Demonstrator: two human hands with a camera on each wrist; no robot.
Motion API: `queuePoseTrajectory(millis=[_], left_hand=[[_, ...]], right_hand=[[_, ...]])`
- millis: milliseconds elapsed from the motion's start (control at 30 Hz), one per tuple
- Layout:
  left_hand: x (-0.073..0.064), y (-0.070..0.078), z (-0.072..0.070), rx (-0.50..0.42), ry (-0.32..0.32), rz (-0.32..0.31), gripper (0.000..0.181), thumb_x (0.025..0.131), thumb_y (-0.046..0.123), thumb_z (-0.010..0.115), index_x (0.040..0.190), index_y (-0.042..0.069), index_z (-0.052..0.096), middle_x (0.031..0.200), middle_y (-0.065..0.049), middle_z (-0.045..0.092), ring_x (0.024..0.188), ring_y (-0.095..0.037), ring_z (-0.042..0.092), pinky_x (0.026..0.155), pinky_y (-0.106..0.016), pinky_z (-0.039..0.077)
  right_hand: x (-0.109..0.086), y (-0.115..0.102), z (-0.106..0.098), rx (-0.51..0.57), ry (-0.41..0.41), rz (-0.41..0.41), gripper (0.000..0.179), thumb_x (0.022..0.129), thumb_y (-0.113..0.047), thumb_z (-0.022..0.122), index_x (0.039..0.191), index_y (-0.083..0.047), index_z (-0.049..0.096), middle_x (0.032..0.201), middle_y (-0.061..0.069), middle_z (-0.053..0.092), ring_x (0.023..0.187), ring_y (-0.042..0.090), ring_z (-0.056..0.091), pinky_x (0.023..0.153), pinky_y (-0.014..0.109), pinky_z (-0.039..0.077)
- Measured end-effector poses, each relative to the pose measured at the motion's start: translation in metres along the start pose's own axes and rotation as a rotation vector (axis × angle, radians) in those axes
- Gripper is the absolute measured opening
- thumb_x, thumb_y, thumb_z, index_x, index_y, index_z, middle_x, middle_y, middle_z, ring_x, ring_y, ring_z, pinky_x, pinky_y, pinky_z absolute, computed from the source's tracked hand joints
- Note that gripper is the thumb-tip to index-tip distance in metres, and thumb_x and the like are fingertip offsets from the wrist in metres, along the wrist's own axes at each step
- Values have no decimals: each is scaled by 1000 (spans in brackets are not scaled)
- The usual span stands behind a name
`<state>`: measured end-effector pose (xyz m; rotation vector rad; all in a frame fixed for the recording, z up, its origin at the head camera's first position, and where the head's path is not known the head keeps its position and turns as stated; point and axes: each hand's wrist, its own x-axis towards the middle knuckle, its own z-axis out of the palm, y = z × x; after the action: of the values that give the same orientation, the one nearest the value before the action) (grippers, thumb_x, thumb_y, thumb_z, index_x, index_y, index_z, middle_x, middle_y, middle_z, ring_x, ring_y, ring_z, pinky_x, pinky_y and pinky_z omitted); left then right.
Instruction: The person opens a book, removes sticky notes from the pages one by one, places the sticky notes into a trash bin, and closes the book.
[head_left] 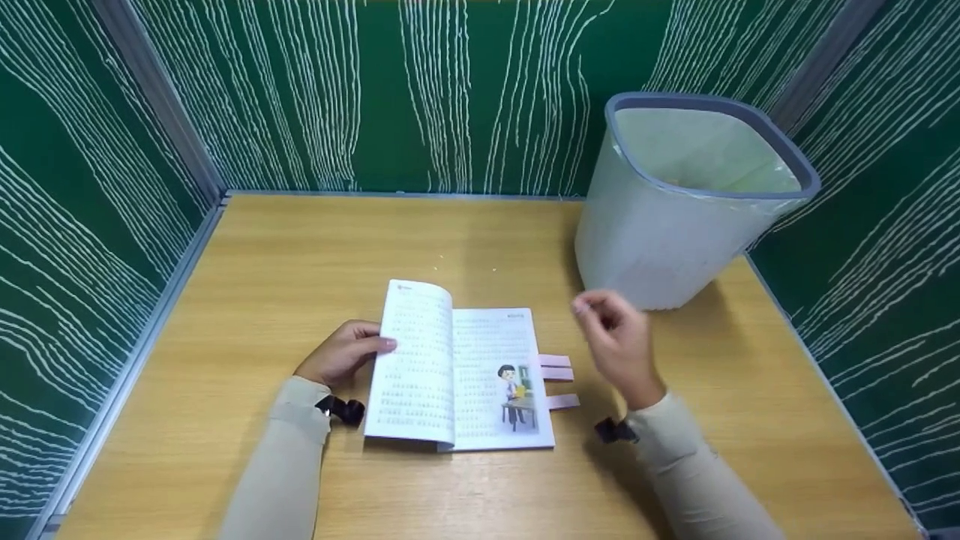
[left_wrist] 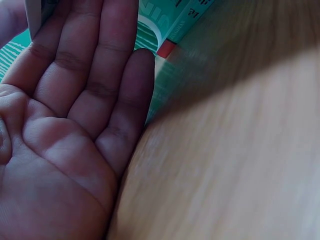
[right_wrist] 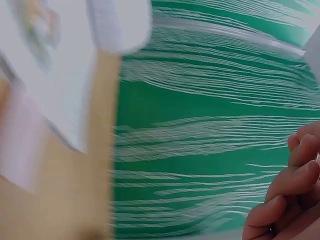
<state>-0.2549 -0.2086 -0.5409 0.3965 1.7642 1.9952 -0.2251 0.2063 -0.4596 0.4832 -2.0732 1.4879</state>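
An open book (head_left: 491,337) lies on the table, its left-hand pages raised and curving up from the spine. My left hand (head_left: 343,352) pinches the outer edge of those pages, thumb on top and fingers behind. In the left wrist view the palm and long fingers (left_wrist: 77,60) show beside the green cover (left_wrist: 172,30). My right hand (head_left: 619,341) is raised to the right of the book, fingers curled and thumb tip against the index finger; nothing shows between them. Pink paper strips (head_left: 556,373) stick out from the book's right edge.
A white bin (head_left: 645,232) with a grey rim and a liner stands at the back right, just behind my right hand. Tiny white specks dot the wooden table (head_left: 337,247) behind the book. Green panels with white wavy lines (head_left: 382,97) enclose the table's back and sides.
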Motion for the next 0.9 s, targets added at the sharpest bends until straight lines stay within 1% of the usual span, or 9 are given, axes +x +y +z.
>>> queuePoseTrajectory(millis=[100, 233, 300, 367, 467, 567, 733, 900], left_hand=[[3, -2, 1, -2, 2, 13, 25, 99, 9, 66, 118, -5, 74, 109, -8, 78, 97, -18, 74, 88, -30, 59], [6, -4, 1, 8, 3, 18, 24, 99, 9, 66, 116, -4, 75, 109, -8, 79, 98, -17, 73, 89, -30, 58], [5, -4, 0, 18, 1, 16, 24, 99, 10, 66, 116, -5, 74, 109, -8, 79, 98, -17, 73, 90, -30, 58], [1, -4, -3, 24, 6, 10, 25, 100, 10, 65, 117, -5, 74, 109, -8, 79, 98, -18, 74, 90, -30, 58], [-4, -2, -6, 29, 25, 3, 26, 99, 10, 66, 117, -7, 73, 109, -9, 79, 98, -20, 74, 90, -31, 58], [-6, -1, -6, 28, 21, -3, 28, 99, 12, 67, 120, -7, 72, 111, -10, 78, 100, -21, 74, 91, -31, 58], [-2, -3, -3, 34, -14, 0, 30, 100, 13, 66, 122, -8, 71, 112, -9, 78, 100, -20, 75, 91, -32, 59], [0, -4, -1, 47, -8, -3, 30, 101, 13, 65, 121, -8, 71, 112, -10, 78, 98, -19, 75, 88, -30, 59]], right_hand=[[-19, 23, 9, 90, -44, 191, 6, 98, -9, 71, 96, -3, 74, 66, 5, 56, 57, 12, 49, 50, 23, 40], [-36, 49, 19, 199, -64, 450, 16, 99, -20, 72, 100, -4, 74, 72, 5, 58, 66, 16, 53, 56, 26, 43], [-41, 60, 23, 233, -65, 559, 17, 99, -20, 71, 102, -3, 73, 76, 5, 58, 68, 15, 53, 57, 25, 44], [-44, 68, 26, 251, -76, 629, 17, 100, -19, 69, 104, -3, 73, 78, 6, 58, 68, 15, 53, 56, 24, 43], [-46, 75, 29, 266, -118, 674, 18, 101, -18, 66, 106, -2, 73, 81, 9, 59, 67, 15, 53, 54, 23, 43], [-47, 77, 28, 245, -159, 666, 18, 101, -16, 65, 107, -2, 74, 87, 12, 62, 72, 16, 56, 58, 22, 47], [-49, 78, 25, 175, -198, 655, 13, 100, -11, 65, 105, -4, 75, 94, 11, 68, 82, 19, 63, 67, 24, 56], [-51, 78, 23, 129, -235, 626, 11, 99, -9, 66, 103, -6, 76, 99, 11, 70, 86, 22, 63, 69, 24, 55]])
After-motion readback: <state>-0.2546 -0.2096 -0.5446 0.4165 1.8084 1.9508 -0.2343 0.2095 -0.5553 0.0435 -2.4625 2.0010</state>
